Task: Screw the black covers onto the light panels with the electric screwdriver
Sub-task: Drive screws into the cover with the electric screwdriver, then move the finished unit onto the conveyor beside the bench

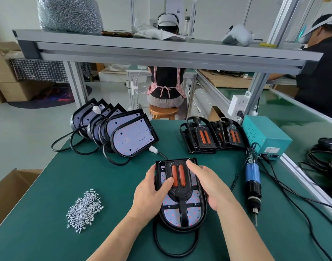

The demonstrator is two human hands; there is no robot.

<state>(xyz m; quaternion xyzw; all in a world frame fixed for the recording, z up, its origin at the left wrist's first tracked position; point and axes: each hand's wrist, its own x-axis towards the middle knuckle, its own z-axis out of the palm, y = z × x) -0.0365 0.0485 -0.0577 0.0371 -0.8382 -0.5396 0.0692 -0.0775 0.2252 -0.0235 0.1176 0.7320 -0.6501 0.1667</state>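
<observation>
Both hands are on the job: the left hand [152, 193] grips the light panel's [194, 211] left edge, thumb pressing the black cover [180, 194], while the right hand [208, 183] lies flat-fingered along the right side. Panel and cover sit on the bench [114, 185] dead centre, long axis running away from the person. The electric screwdriver [252, 176] lies just right of the right hand, parallel, bit pointing back toward the person. That makes it the right hand's reach. The screws [85, 209] are piled off to the left.

Left hand [152, 193] over light panel [170, 213] rim
</observation>
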